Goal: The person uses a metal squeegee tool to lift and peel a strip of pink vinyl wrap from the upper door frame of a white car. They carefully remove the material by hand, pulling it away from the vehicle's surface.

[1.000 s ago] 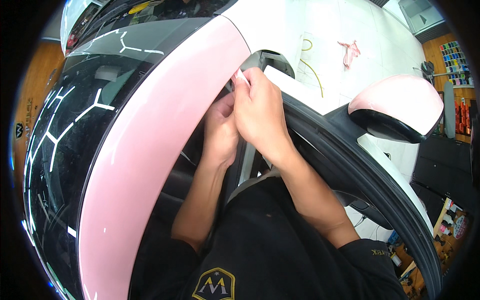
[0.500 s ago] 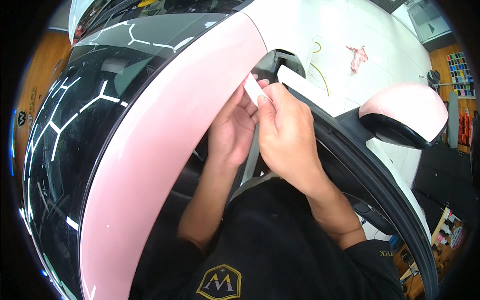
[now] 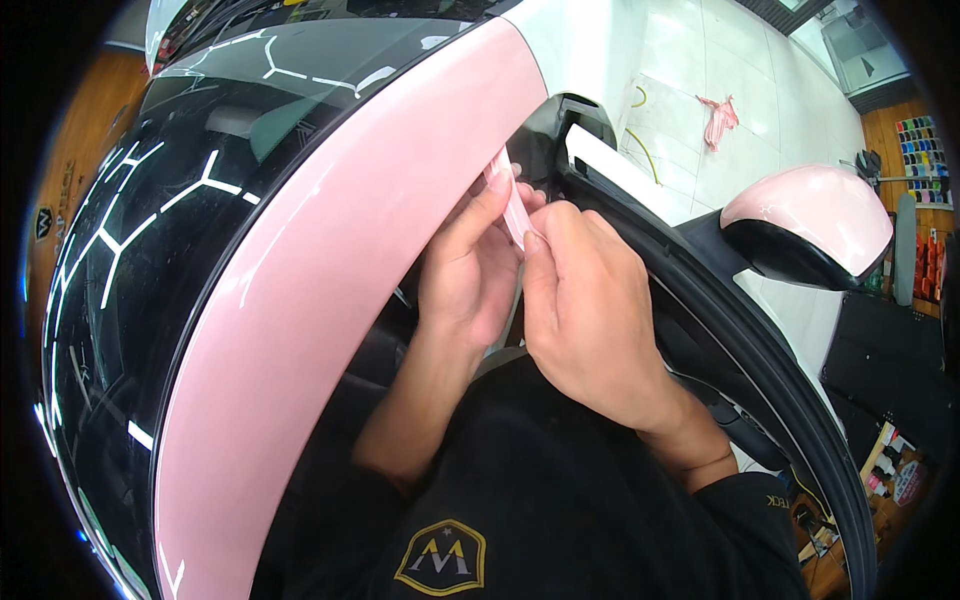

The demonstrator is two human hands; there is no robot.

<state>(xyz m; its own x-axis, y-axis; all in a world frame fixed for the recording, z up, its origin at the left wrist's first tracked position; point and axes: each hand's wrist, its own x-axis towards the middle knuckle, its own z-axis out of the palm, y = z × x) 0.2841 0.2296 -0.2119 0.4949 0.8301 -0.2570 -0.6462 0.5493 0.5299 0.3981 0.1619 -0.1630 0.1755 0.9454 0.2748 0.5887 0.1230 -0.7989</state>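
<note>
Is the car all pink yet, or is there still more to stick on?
The roof pillar and mirror cap already look smooth pink. Both hands, left hand and right hand, pinch a small pink film strip by the door opening. The door frame edge still shows white.

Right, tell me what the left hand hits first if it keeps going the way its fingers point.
The left hand points up and away, its fingertips already on the pink strip pinched with the right hand. Past that strip, it would probably meet the black door frame corner beside the pink pillar; depth is unclear.
</note>
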